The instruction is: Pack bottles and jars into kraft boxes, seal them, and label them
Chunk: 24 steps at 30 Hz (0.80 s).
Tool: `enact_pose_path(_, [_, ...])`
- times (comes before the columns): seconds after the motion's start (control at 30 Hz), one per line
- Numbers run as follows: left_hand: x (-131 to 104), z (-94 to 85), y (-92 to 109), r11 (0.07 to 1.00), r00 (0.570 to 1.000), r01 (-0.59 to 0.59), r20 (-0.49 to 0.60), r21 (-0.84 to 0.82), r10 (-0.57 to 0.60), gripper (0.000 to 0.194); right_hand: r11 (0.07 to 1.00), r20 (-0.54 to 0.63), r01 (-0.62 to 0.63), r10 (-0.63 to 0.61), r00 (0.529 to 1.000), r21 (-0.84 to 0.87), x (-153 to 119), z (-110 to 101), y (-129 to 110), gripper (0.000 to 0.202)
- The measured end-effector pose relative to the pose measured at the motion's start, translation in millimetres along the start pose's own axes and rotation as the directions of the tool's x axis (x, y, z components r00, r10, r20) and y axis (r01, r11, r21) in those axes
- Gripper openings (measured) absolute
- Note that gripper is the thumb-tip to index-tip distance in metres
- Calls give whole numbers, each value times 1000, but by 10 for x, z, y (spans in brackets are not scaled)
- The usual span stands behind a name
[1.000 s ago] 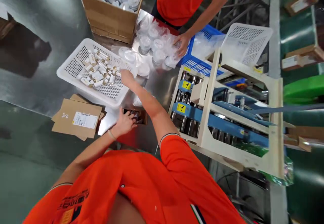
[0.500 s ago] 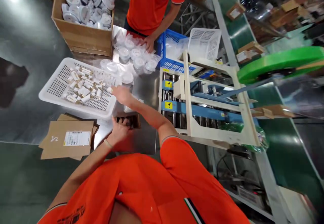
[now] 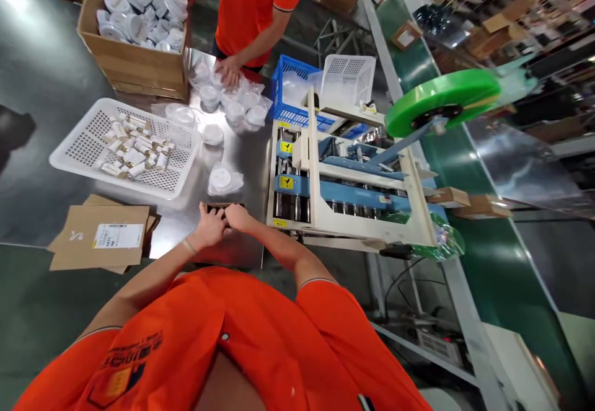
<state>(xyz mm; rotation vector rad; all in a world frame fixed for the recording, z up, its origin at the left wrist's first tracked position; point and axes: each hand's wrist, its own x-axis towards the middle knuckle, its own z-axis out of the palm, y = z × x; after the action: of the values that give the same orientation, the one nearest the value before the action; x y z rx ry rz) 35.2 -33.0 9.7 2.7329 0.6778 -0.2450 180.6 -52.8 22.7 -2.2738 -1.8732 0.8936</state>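
Both hands meet at a small brown box [image 3: 236, 205] near the table's front edge. My left hand [image 3: 210, 225] rests at the box's left end with its fingers spread over the opening. Fingers bent down, my right hand [image 3: 238, 217] is at the box's right part; whatever it holds is hidden. Just beyond the box lies a round white item in clear wrap [image 3: 220, 178], and a second white round item [image 3: 212, 134] is farther back. To the left, a white perforated basket [image 3: 74, 150] holds several small white bottles [image 3: 134, 155].
Flat cardboard pieces [image 3: 79, 237] lie front left. A large carton [image 3: 139, 67] of white round packs stands back left. Across the table, a person's hand [image 3: 229, 71] touches wrapped packs. Right: a roller machine [image 3: 353, 194] with green tape, a blue crate [image 3: 283, 88] and a conveyor.
My right hand has moved from the basket's edge to the box beside my left hand. The view has shifted, so the surroundings appear farther left. The other person's hand has moved over the wrapped packs.
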Motion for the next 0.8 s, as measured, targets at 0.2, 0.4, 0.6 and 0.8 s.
enact_pose_path(0.2, [-58, -51, -49, 1000, 999, 1, 32, 23, -1, 44, 994, -32, -25, 22, 999, -106, -226, 7, 98, 16])
enact_pose_path(0.4, [-39, -47, -4, 1000, 1000, 12, 21, 20, -13, 36, 955, -303, -116, 200, 932, 272, -402, -39, 660, 11])
enact_pose_path(0.6, [-15, -18, -6, 999, 998, 36, 42, 41, -38, 37, 886, -186, -64, 166, 968, 459, -264, 262, 554, 39])
enact_pose_path(0.8, [27, 7, 21, 999, 998, 51, 20, 18, -52, 32, 940, -205, 283, -244, 948, 189, -572, 383, 579, 24])
